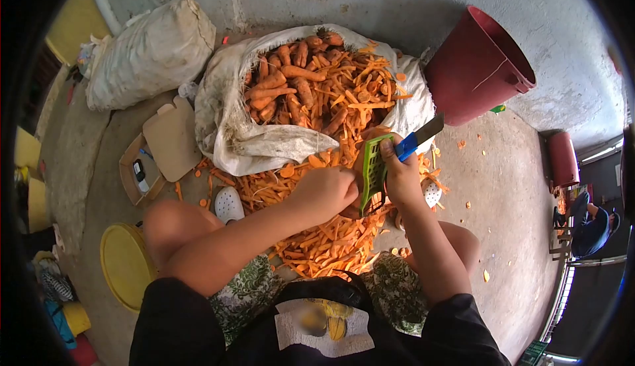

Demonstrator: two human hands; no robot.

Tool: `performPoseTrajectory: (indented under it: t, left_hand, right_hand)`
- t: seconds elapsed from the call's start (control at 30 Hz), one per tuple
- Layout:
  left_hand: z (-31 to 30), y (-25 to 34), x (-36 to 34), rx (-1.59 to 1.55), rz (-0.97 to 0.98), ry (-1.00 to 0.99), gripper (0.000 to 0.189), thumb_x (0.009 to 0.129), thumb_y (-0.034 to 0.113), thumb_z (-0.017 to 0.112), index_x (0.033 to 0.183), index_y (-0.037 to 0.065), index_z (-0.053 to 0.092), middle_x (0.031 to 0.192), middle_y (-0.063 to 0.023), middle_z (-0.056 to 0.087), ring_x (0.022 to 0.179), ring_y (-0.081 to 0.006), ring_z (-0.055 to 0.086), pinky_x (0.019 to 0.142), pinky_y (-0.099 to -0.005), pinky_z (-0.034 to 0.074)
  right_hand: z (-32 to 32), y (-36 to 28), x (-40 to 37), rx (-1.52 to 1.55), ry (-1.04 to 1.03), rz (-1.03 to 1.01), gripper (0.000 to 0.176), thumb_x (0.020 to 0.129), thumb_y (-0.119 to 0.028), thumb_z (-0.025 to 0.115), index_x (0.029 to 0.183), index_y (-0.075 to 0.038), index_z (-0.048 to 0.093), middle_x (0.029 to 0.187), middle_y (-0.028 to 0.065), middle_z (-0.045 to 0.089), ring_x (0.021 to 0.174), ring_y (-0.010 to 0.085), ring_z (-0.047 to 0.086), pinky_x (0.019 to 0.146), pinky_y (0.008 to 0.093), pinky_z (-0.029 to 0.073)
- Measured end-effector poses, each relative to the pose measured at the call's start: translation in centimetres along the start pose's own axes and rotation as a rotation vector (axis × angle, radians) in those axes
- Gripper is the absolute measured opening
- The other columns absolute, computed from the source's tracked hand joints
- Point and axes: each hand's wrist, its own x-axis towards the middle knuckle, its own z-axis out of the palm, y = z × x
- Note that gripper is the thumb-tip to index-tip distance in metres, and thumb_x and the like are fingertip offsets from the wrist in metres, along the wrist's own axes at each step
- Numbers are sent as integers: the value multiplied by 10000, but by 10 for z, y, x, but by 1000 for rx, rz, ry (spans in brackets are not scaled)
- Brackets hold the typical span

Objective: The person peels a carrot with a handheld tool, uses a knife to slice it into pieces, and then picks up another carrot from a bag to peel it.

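My right hand (pixel 403 177) is closed around a green plastic frame with a holed grid, like a grater (pixel 376 167), held upright over the pile. A blue-handled knife (pixel 408 145) sticks out of the same hand, its broad blade pointing up and right. My left hand (pixel 329 190) is closed in a fist close to the grater's left side; what its fingers hold is hidden. Beneath both hands lie cut carrot strips (pixel 337 247). In front, an open white sack (pixel 228 134) holds whole carrots (pixel 281 88) and more orange strips.
A full white sack (pixel 152 51) leans at the back left, near an open cardboard box (pixel 140 174). A red bucket (pixel 473 68) stands tilted against the wall. A yellow lid (pixel 127 267) is by my left knee. Another person's legs (pixel 591 230) show far right.
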Motion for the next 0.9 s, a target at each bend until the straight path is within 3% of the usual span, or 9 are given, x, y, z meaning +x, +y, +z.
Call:
performPoseTrajectory:
  t: [0.17,0.3,0.43,0.53,0.6,0.63,0.7,0.83,0.9]
  left_hand:
    - [-16,-21,4,-281,-237,12,214,754,113,559,622,-45,503,553,-162,520,466,-262,508,458,-347,387]
    - [-30,-40,7,149,-300,-234,97,740,59,544,718,-24,588,592,-149,557,521,-259,533,519,-366,412]
    - [-15,-50,-4,164,-302,-400,97,714,97,567,753,17,607,736,-158,590,699,-298,575,625,-395,459]
    - [-9,-47,-5,194,-78,-224,174,770,153,571,899,39,596,885,-152,591,804,-269,580,700,-372,458]
    - [-8,-31,9,-553,-321,-339,292,877,298,469,1038,67,547,988,-107,581,880,-215,578,762,-338,458]
    - [-2,-25,11,-552,-319,-339,292,877,298,469,1038,67,547,988,-107,581,880,-215,578,762,-338,458]
    - [12,-12,10,-1670,-728,-401,438,918,430,318,1115,81,495,993,-64,585,908,-169,574,786,-306,461]
    - [21,-9,7,-1738,-837,-284,450,916,454,288,1095,93,489,954,-50,592,834,-135,590,745,-292,485]
    - [22,-12,7,-1763,-871,-300,414,922,426,300,1082,97,493,928,-41,592,808,-132,595,713,-301,499]
  right_hand:
    - [-6,-6,2,235,191,14,250,904,-222,459,1012,-11,538,851,45,574,738,104,541,668,233,441]
    - [-23,-4,7,295,185,25,287,904,-246,453,1019,6,530,867,68,582,749,128,556,675,248,456]
    - [-22,-9,5,311,201,66,405,900,-346,414,1002,31,521,888,151,592,783,205,587,721,294,481]
    - [-23,-9,4,480,154,150,340,909,-298,414,1027,9,499,893,137,590,808,220,587,694,332,497]
    - [-18,-3,3,515,168,172,396,904,-338,404,1019,26,506,902,149,589,820,218,583,719,323,489]
    - [-13,-1,3,551,179,196,452,900,-379,395,1011,43,514,910,161,588,833,217,579,743,314,480]
    - [-2,0,1,493,206,302,423,905,-356,400,1031,32,512,930,139,586,817,201,577,730,306,483]
    - [2,18,3,360,190,326,298,888,-282,481,972,-4,550,815,78,591,681,137,570,612,254,474]
    - [-3,22,8,-123,259,338,285,871,-284,520,956,-13,553,745,51,584,613,110,539,556,243,442]
